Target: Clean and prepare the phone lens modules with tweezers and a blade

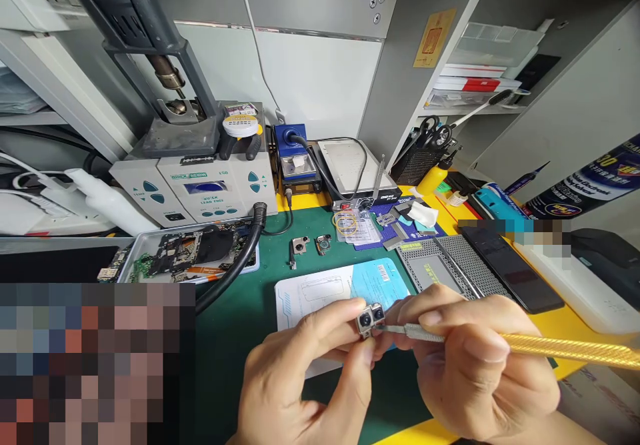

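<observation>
Between the fingertips and thumb of my left hand (310, 371) is a small phone camera module (367, 321) with two dark lenses facing me. My right hand (480, 358) grips a craft knife (560, 350) with a knurled gold handle and a silver collar. Its thin blade reaches the lower right edge of the module; whether it touches is hard to tell. Beneath both hands lies a white and blue printed sheet (320, 291), partly hidden by them. Two more camera modules, one on the left (300, 245) and one on the right (323, 244), rest on the green mat beyond the sheet.
A hot-air station (205, 188) stands at back left, its black hose (240, 258) curving beside a tray of circuit boards (185, 255). Behind are a soldering station (295, 161) and a heating plate (350, 165). A perforated holder (430, 268) and a dark phone (510, 268) lie at right.
</observation>
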The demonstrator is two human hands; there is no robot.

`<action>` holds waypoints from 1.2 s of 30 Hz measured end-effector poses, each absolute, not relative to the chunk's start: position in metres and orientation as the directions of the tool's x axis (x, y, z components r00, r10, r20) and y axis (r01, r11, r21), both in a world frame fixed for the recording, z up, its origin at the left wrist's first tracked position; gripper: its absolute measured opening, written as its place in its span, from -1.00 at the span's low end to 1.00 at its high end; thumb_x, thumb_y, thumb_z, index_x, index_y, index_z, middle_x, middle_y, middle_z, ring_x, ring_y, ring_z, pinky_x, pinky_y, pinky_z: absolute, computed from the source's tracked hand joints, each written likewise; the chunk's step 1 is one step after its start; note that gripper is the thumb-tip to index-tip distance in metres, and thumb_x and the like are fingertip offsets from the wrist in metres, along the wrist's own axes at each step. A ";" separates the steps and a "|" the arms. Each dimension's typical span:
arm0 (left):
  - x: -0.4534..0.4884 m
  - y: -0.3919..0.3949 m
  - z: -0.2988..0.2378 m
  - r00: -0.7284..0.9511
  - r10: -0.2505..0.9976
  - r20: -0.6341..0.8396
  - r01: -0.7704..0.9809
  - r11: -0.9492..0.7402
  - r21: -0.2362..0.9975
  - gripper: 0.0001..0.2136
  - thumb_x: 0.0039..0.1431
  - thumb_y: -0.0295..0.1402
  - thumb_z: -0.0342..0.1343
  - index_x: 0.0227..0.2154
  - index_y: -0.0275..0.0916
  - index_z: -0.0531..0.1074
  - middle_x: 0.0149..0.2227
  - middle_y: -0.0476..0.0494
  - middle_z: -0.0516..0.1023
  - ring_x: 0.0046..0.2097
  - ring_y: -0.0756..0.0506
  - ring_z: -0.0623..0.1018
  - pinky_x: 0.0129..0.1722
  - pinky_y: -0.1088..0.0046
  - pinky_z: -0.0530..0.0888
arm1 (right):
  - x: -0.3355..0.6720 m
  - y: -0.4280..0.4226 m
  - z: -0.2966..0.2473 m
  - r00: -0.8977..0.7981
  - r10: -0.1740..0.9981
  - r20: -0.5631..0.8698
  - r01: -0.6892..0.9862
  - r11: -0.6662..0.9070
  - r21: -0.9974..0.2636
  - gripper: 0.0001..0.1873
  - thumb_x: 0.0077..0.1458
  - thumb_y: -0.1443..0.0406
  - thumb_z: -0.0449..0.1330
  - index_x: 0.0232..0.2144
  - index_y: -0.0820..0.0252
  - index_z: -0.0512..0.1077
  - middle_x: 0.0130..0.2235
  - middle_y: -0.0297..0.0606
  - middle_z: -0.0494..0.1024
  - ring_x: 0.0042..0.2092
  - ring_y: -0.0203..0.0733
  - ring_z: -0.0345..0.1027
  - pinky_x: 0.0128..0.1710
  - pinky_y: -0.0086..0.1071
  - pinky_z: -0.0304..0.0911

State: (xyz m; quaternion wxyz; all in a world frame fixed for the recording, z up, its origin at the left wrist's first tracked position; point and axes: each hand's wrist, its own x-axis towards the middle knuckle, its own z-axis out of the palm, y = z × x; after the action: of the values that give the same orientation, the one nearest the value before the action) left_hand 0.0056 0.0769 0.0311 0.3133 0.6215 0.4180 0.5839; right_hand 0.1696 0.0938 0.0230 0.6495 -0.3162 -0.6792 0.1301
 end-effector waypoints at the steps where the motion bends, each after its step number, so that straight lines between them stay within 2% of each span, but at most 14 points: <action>1: 0.006 0.077 0.031 -0.031 0.897 0.441 0.136 -0.434 0.891 -0.64 0.13 -0.62 0.21 -0.05 -0.11 0.56 -0.35 0.10 0.75 -0.46 0.01 0.71 -0.37 0.71 0.66 | 0.167 0.095 0.026 0.058 0.571 0.819 0.228 0.791 -0.568 -0.84 0.37 0.40 0.06 -0.18 0.17 0.44 -0.33 -0.31 0.39 -0.50 -0.24 0.51 -0.64 -0.35 0.46; 4: 0.008 0.077 0.033 -0.039 0.924 0.379 0.054 -0.377 0.925 -0.67 0.14 -0.59 0.21 -0.08 -0.12 0.59 -0.38 0.07 0.74 -0.46 -0.03 0.71 -0.40 0.65 0.68 | 0.160 0.096 0.033 0.114 0.576 0.809 0.148 0.796 -0.587 -0.81 0.34 0.47 0.07 -0.19 0.27 0.49 -0.31 -0.25 0.43 -0.48 -0.20 0.54 -0.67 -0.34 0.48; 9: 0.012 0.077 0.037 -0.056 0.964 0.259 -0.099 -0.263 0.960 -0.75 0.17 -0.52 0.24 -0.12 -0.13 0.60 -0.37 0.04 0.75 -0.46 -0.06 0.72 -0.40 0.59 0.70 | 0.153 0.097 0.038 0.146 0.684 0.715 0.093 0.710 -0.698 -0.78 0.38 0.42 0.08 -0.28 0.20 0.49 -0.46 -0.32 0.48 -0.56 -0.23 0.49 -0.67 -0.37 0.46; 14: 0.005 0.081 0.042 0.062 0.983 0.175 -0.126 -0.166 0.978 -0.78 0.22 -0.50 0.19 -0.10 -0.18 0.59 -0.31 -0.03 0.76 -0.38 -0.10 0.74 -0.35 0.53 0.71 | 0.151 0.101 0.040 0.177 0.778 0.603 0.028 0.608 -0.793 -0.78 0.38 0.40 0.12 -0.32 0.16 0.52 -0.54 -0.34 0.56 -0.63 -0.19 0.48 -0.74 -0.36 0.42; 18: -0.002 0.084 0.044 0.153 0.981 0.117 -0.120 -0.099 0.988 -0.78 0.25 -0.52 0.18 -0.06 -0.23 0.55 -0.30 -0.07 0.75 -0.36 -0.11 0.73 -0.33 0.46 0.73 | 0.151 0.104 0.041 0.210 0.835 0.509 0.023 0.516 -0.856 -0.74 0.36 0.34 0.18 -0.42 0.18 0.51 -0.56 -0.35 0.56 -0.66 -0.19 0.47 -0.70 -0.34 0.45; 24: -0.003 0.089 0.046 0.170 0.984 0.044 -0.197 -0.010 0.980 -0.80 0.26 -0.48 0.17 -0.07 -0.28 0.55 -0.35 -0.09 0.72 -0.37 -0.10 0.72 -0.36 0.49 0.71 | 0.154 0.111 0.045 0.170 0.899 0.404 -0.110 0.425 -0.899 -0.73 0.32 0.26 0.24 -0.44 0.19 0.53 -0.61 -0.38 0.48 -0.68 -0.25 0.40 -0.76 -0.42 0.36; 30: 0.002 0.088 0.053 0.126 0.987 -0.097 -0.183 0.119 0.976 -0.80 0.25 -0.35 0.23 -0.10 -0.28 0.55 -0.34 -0.10 0.72 -0.37 -0.09 0.71 -0.38 0.52 0.67 | 0.158 0.108 0.050 0.104 0.984 0.145 -0.219 0.164 -0.962 -0.73 0.30 0.17 0.26 -0.42 0.14 0.58 -0.60 -0.35 0.48 -0.62 -0.28 0.39 -0.66 -0.43 0.39; 36: 0.002 0.086 0.053 0.101 0.993 -0.067 -0.118 0.078 0.990 -0.80 0.25 -0.34 0.22 -0.10 -0.26 0.53 -0.35 -0.10 0.69 -0.37 -0.10 0.69 -0.38 0.49 0.63 | 0.164 0.102 0.055 0.064 0.979 0.192 -0.237 0.202 -0.950 -0.81 0.30 0.23 0.25 -0.35 0.11 0.61 -0.51 -0.30 0.55 -0.54 -0.20 0.50 -0.63 -0.40 0.43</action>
State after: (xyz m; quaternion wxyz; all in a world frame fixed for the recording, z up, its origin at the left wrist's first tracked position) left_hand 0.0016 0.0858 0.0533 0.5711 0.4738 0.4616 0.4862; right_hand 0.1641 0.1020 0.0546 0.6147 -0.3929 -0.4722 0.4948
